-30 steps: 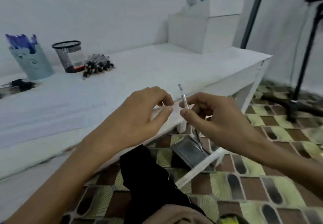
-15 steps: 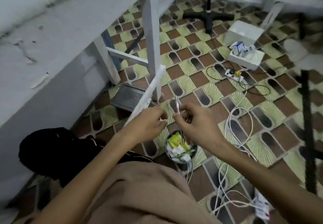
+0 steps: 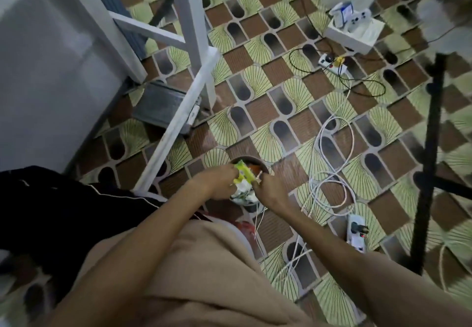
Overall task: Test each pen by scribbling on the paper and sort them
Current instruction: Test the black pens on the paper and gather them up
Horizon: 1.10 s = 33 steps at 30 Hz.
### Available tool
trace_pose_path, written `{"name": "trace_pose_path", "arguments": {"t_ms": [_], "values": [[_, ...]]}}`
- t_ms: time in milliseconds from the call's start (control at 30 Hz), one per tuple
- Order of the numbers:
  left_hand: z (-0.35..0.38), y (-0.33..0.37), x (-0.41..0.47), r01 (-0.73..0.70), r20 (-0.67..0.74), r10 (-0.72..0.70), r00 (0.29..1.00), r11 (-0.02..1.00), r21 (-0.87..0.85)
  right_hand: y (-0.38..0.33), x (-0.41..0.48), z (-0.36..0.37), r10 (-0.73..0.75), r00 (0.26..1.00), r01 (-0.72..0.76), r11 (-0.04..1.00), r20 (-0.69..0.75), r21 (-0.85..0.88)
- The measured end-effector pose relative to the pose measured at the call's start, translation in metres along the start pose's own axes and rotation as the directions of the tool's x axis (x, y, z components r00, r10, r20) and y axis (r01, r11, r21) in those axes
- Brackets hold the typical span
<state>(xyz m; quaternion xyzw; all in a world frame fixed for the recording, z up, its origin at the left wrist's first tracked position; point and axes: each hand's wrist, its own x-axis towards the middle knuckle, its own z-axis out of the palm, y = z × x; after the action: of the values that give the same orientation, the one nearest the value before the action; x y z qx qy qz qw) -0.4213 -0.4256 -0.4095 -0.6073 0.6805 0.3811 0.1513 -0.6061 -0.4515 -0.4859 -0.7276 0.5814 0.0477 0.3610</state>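
Note:
I am looking down at a small round waste bin (image 3: pixel 252 160) on the patterned floor, filled with white scraps and a yellow-green wrapper (image 3: pixel 242 173). Both my hands hover right over it, close together. My right hand (image 3: pixel 269 189) has its fingers curled, and the thin end of a pen (image 3: pixel 258 175) sticks out of them above the rubbish. My left hand (image 3: pixel 217 182) is at the bin's left side with its fingers bent down; they hide whatever they hold. The tabletop, the paper and the other pens are out of view.
White table legs (image 3: pixel 190 20) and a slanted brace (image 3: pixel 178 119) stand to the upper left, over a grey metal box (image 3: pixel 161 104). White cables (image 3: pixel 332 173) and a power strip (image 3: pixel 356 229) lie to the right. A black stand pole (image 3: pixel 429 153) rises at far right, behind it an open white box (image 3: pixel 353 35).
My view swung from the tabletop down to the floor. Both hands dropped with the pen from table height to just above the waste bin.

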Motion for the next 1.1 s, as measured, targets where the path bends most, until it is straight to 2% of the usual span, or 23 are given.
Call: {"name": "trace_pose_path", "arguments": {"t_ms": [67,167,267,333,433,533,667,767,867,967,1067,1100], "values": [[-0.009,-0.008,-0.012,-0.007,-0.02,0.006,1.0,0.998,-0.059,-0.001,0.002,-0.008,-0.01,1.0,0.01,1.0,-0.005,-0.018],[-0.027,-0.014,-0.035,-0.022,-0.097,0.011,0.995,0.993,-0.116,-0.026,-0.007,-0.037,-0.109,0.993,0.107,0.993,-0.045,-0.049],[-0.049,-0.012,-0.078,-0.053,-0.199,0.031,0.979,0.993,-0.103,-0.075,-0.031,-0.074,-0.253,0.965,0.248,0.966,-0.067,-0.067],[-0.067,-0.011,-0.116,-0.075,-0.298,0.055,0.953,0.996,-0.055,-0.113,-0.05,-0.1,-0.4,0.912,0.396,0.916,-0.09,-0.062],[-0.097,-0.022,-0.196,-0.065,-0.517,0.049,0.855,0.998,-0.014,-0.187,-0.083,-0.134,-0.629,0.766,0.622,0.778,-0.135,-0.091],[-0.124,-0.038,-0.284,-0.018,-0.718,0.014,0.696,1.0,0.002,-0.262,-0.113,-0.165,-0.797,0.584,0.778,0.603,-0.154,-0.177],[-0.155,-0.045,-0.399,0.162,-0.872,-0.037,0.488,0.986,0.049,-0.357,-0.145,-0.198,-0.929,0.316,0.913,0.353,-0.194,-0.205],[-0.168,-0.047,-0.474,0.276,-0.924,-0.098,0.37,0.961,0.008,-0.429,-0.168,-0.214,-0.972,0.122,0.968,0.162,-0.201,-0.192],[-0.164,-0.062,-0.536,0.384,-0.945,-0.188,0.269,0.92,-0.074,-0.496,-0.186,-0.209,-0.99,-0.009,0.986,0.015,-0.14,-0.166],[-0.146,-0.087,-0.592,0.466,-0.921,-0.331,0.204,0.861,-0.206,-0.563,-0.206,-0.18,-0.989,-0.146,0.983,-0.141,-0.033,-0.122],[-0.116,-0.118,-0.638,0.483,-0.86,-0.481,0.168,0.801,-0.353,-0.62,-0.222,-0.141,-0.959,-0.278,0.955,-0.282,0.063,-0.086],[-0.104,-0.13,-0.655,0.477,-0.837,-0.531,0.13,0.774,-0.417,-0.645,-0.229,-0.125,-0.94,-0.326,0.94,-0.334,0.1,-0.073]]}}
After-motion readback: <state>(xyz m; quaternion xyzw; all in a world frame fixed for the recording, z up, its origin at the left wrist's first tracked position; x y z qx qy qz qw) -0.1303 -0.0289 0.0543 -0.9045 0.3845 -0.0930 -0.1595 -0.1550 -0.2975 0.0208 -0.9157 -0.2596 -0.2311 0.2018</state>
